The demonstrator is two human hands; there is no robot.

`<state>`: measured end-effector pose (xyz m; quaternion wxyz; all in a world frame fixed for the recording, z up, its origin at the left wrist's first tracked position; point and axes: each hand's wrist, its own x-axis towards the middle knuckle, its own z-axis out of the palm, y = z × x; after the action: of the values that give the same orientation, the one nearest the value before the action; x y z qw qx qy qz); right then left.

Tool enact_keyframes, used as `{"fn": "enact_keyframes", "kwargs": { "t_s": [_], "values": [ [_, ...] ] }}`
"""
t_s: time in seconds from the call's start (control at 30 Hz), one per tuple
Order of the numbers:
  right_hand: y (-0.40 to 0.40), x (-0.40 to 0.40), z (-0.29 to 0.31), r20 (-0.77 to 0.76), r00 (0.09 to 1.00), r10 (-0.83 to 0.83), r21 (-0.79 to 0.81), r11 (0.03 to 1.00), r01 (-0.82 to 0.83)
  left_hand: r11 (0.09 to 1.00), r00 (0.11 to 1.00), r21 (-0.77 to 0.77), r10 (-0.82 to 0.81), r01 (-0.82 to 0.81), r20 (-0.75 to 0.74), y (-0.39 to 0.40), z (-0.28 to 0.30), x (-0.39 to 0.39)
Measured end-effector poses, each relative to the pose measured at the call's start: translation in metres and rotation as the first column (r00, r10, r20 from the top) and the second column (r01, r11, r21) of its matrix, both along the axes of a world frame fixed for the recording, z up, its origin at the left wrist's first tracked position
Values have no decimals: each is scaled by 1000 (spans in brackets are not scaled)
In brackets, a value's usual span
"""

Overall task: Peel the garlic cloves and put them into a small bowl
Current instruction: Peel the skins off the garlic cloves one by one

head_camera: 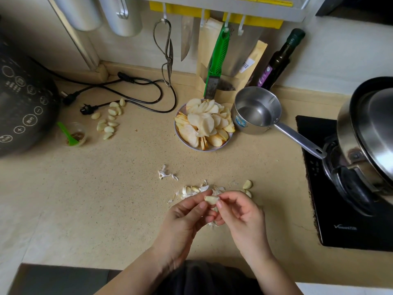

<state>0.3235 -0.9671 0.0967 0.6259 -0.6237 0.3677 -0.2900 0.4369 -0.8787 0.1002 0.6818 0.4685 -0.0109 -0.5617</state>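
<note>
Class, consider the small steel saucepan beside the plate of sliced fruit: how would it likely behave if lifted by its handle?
The saucepan looks rigid metal, so it should not flex. Its long handle juts out sideways, so the bowl end would probably dip. It seems to hold a little clear liquid, which might slosh.

Below the grip, the fingers (214, 218) hide most of a papery skin scrap (213, 225). Far left, the cooker (23, 103) is cut off; far right, the pan (374, 128) too.
</note>
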Motion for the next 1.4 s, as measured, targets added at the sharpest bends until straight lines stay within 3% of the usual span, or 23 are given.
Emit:
{"fn": "enact_keyframes", "kwargs": {
  "t_s": [0.17, 0.37, 0.5, 0.83, 0.97, 1.23, 1.4],
  "values": [
    [1, 0, 4, 20, 999, 48, 12, 999, -48, 1000, 987, 22, 13, -17, 158, -3, 2, -2],
    [3, 4, 3, 93, 996, 17, 99, 995, -26, 989, 944, 22, 136, -149, 301, -4, 6, -1],
    [2, 5, -2, 101, 994, 28, 131, 991, -41, 995, 913, -13, 98, -101, 396, -2, 11, -3],
    [2, 3, -3, 137, 989, 54, 15, 998, -57, 995, 915, -40, 99, -91, 390, -3, 15, -3],
    [6, 6, 0, 147, 989, -18, 115, 993, 1, 997, 895, 5, 67, -77, 441, -2, 15, -4],
    [4, 9, 0, 112, 990, 81, -41, 996, -77, 998, 875, 61, -44, 17, 483, 0, 15, -5],
    [4, 8, 1, 42, 999, 9, -174, 985, -1, 989, 852, 52, 90, -136, 515, 0, 15, -3]
  ]
}}
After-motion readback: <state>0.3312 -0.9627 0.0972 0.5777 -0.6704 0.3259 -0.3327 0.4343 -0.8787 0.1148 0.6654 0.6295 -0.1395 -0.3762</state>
